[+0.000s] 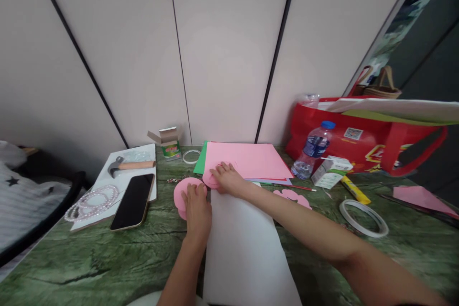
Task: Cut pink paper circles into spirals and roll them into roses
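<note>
Noted: left hand (pixel 198 210) on a rounded pink piece (pixel 180 194), at left of the white board (pixel 244 244). Left fingers (pixel 192 191) bent and slightly parted, tips down on the paper; unable to confirm any pinch at the edge. Noted: right hand (pixel 229 180) on a second pink piece (pixel 209 180), at the near left corner of the pink sheets (pixel 254 158). Right fingers (pixel 220 170) a little spread, laid over the piece; underside hidden, grip not verifiable.

Progress, judged from present layout: cutting of both rounded pieces apparently complete, to judge by the curved outlines. Likewise for the petal-shaped cutout (pixel 292 196), loose on the surface (pixel 71 267) to the right of the right fingers. Apparently uncut: the pink sheets, just beyond the right fingers. No joining of pieces visible; fine detail under the fingers not discernible.

Also recorded, well right of the right fingers: tape roll (pixel 365 233), glue stick (pixel 355 190), bottle (pixel 311 150), red bag (pixel 315 117). Left of the left fingers: phone (pixel 132 202), bead string (pixel 81 215), hammer (pixel 136 165). Beyond the left fingers: small box (pixel 171 149).
</note>
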A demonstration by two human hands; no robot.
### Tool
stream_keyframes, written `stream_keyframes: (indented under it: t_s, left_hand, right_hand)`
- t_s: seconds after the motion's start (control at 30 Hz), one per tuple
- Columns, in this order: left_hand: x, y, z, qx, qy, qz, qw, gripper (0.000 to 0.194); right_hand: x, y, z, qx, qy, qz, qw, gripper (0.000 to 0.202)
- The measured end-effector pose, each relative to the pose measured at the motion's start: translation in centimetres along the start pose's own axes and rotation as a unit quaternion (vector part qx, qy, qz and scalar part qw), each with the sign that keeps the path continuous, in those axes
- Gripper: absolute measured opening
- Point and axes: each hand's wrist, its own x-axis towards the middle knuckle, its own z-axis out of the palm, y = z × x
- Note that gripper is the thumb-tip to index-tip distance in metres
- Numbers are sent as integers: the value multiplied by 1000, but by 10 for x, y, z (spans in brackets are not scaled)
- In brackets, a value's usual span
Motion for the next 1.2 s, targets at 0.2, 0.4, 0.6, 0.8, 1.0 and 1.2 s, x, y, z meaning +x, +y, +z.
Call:
stream_keyframes:
  t_s: [0.2,0.4,0.6,0.8,1.0,1.2]
  left_hand:
    - [1,9,-6,-46,-107,1,993,24]
    - [-1,13,-3,-28,-130,1,991,23]
    - [-10,20,-10,-1,-160,43,986,21]
    - [-21,23,-13,14,-194,81,978,19]
    - [-28,28,-14,33,-203,90,974,21]
    - [-29,31,-19,54,-200,81,975,27]
  right_hand:
    - [-29,3,-10,4,68,57,996,45]
    - [-115,-31,9,62,64,5,996,49]
    - [-168,-26,3,106,25,-2,994,42]
    - [-184,9,-7,131,31,9,991,42]
    - [-181,19,-3,130,37,26,991,41]
    - [-174,-11,-11,157,33,31,987,39]
